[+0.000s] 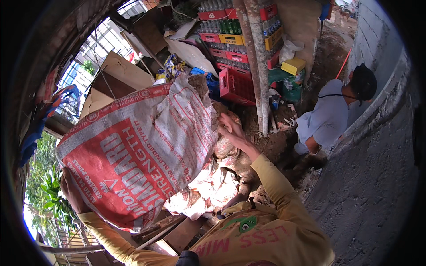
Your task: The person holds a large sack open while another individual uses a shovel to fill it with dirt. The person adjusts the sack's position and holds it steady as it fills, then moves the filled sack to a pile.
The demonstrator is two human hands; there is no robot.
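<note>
A large red and white woven cement sack is held up in front of me, spread between my hands. My left hand grips its lower left edge, with the fingers mostly hidden behind the sack. At the right edge, my right hand pinches the fabric with bent fingers. Dirt-coloured soiling shows along the sack's upper right end. Below and beyond it, several pale, crumpled sacks lie in bright sunlight, close to my body.
Crates of bottles stand stacked at the back, with a tilted red crate before them. Two upright poles rise beside these. A person in a light shirt bends by the grey wall at right. Cardboard leans at the left.
</note>
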